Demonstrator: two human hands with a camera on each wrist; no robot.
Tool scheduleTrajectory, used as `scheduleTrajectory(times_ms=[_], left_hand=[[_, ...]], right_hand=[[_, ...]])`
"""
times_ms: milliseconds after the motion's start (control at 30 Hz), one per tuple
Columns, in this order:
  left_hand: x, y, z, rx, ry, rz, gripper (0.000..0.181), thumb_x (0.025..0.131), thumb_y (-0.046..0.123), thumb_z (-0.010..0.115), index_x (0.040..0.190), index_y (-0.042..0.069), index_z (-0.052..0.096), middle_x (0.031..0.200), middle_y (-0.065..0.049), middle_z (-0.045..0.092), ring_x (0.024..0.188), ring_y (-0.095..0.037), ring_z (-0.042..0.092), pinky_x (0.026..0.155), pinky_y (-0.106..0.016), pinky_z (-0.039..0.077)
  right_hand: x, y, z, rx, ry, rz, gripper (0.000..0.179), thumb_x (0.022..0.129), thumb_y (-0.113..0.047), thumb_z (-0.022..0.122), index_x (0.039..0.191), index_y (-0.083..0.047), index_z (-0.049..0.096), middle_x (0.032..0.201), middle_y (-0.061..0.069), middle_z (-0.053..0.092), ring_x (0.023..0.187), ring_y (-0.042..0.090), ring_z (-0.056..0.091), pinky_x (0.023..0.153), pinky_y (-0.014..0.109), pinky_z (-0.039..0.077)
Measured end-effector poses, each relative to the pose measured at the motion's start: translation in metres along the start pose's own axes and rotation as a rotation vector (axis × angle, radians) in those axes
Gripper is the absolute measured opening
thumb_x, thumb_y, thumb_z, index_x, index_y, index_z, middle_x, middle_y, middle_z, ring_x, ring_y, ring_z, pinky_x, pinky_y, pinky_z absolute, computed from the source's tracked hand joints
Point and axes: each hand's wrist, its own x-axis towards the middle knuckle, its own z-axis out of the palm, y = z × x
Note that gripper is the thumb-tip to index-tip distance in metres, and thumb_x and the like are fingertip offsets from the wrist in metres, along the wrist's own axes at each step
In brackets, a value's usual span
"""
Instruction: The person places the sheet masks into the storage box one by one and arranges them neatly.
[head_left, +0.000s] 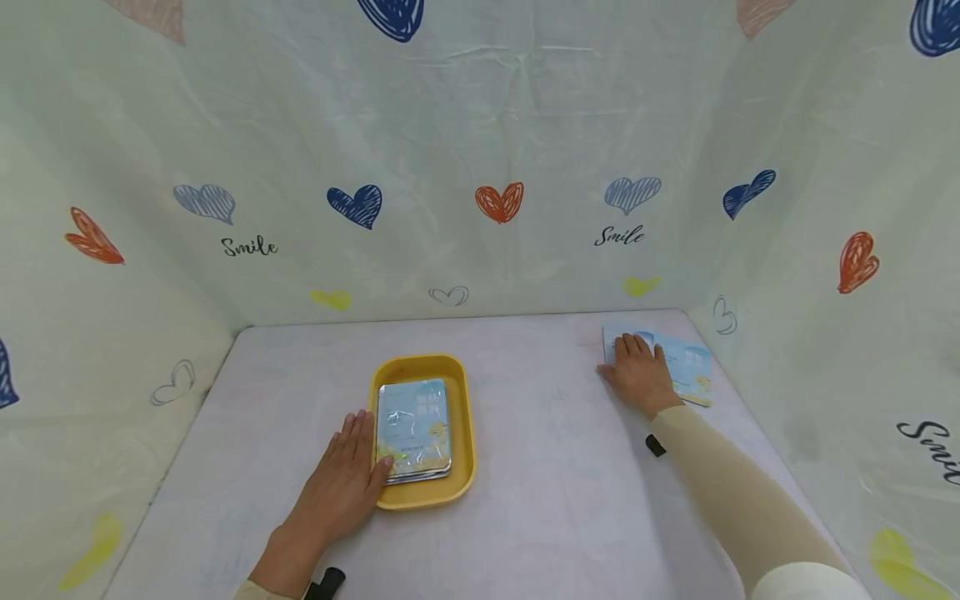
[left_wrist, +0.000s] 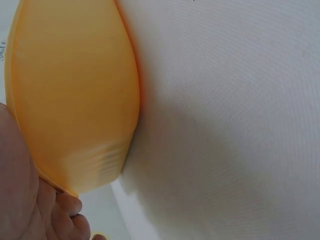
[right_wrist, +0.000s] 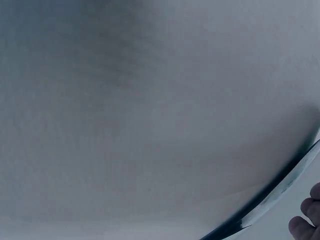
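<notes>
A yellow tray (head_left: pixel 465 483) stands left of the table's middle, holding a small stack of light-blue flat packets (head_left: pixel 412 425) with a shiny film. Along the tray's left rim lies my left hand (head_left: pixel 341 475), fingers straight, its thumb reaching over the rim to the packets' lower left corner. In the left wrist view, the tray's outer wall (left_wrist: pixel 75 90) fills the upper left beside the hand. At the back right, my right hand (head_left: pixel 641 375) rests flat over more light-blue packets (head_left: pixel 692 367), fingers extended and partly covering them. The right wrist view catches a packet's edge (right_wrist: pixel 280 187) near the fingertips.
A white cloth (head_left: pixel 540 467) covers the table. Pale curtains (head_left: pixel 435 125) printed with hearts and the word "Smile" hang behind it and at both sides. The packets at the right lie close to the table's right edge.
</notes>
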Motion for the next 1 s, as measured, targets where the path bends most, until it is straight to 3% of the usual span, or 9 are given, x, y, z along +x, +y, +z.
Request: scheduleTrajectory(times_ms=[300, 433, 633, 1000], left_hand=[[0.001, 0.001, 0.0, -0.013, -0.005, 0.0, 0.077, 0.112, 0.035, 0.048, 0.164, -0.012, 0.015, 0.171, -0.031, 0.021, 0.16, -0.047, 0.017, 0.129, -0.062, 0.022], [0.0, 0.002, -0.002, -0.013, -0.013, -0.004, 0.078, 0.112, 0.037, 0.048, 0.164, -0.012, 0.015, 0.171, -0.031, 0.022, 0.16, -0.047, 0.018, 0.128, -0.063, 0.023], [-0.001, 0.002, -0.003, -0.014, -0.007, 0.0, 0.078, 0.112, 0.038, 0.048, 0.163, -0.012, 0.016, 0.17, -0.032, 0.024, 0.16, -0.048, 0.019, 0.128, -0.063, 0.024], [0.0, 0.001, 0.0, -0.02, -0.017, -0.008, 0.078, 0.111, 0.037, 0.048, 0.163, -0.012, 0.016, 0.17, -0.031, 0.022, 0.16, -0.048, 0.018, 0.129, -0.063, 0.022]], right_hand=[[-0.01, 0.001, 0.004, 0.003, -0.131, 0.02, 0.08, 0.113, -0.053, 0.035, 0.16, 0.012, 0.028, 0.166, 0.033, 0.03, 0.155, 0.053, 0.026, 0.12, 0.082, 0.01], [-0.01, -0.007, 0.006, -0.007, -0.141, -0.005, 0.081, 0.113, -0.054, 0.034, 0.159, 0.012, 0.03, 0.165, 0.033, 0.033, 0.153, 0.053, 0.03, 0.121, 0.081, 0.014], [-0.016, -0.031, 0.004, -0.042, -0.16, -0.086, 0.076, 0.114, -0.051, 0.035, 0.157, 0.011, 0.037, 0.162, 0.03, 0.04, 0.148, 0.054, 0.037, 0.121, 0.073, 0.028], [-0.042, -0.085, 0.011, -0.116, -0.088, -0.269, 0.071, 0.111, -0.049, 0.047, 0.154, 0.007, 0.046, 0.16, 0.023, 0.048, 0.143, 0.044, 0.047, 0.119, 0.065, 0.038]])
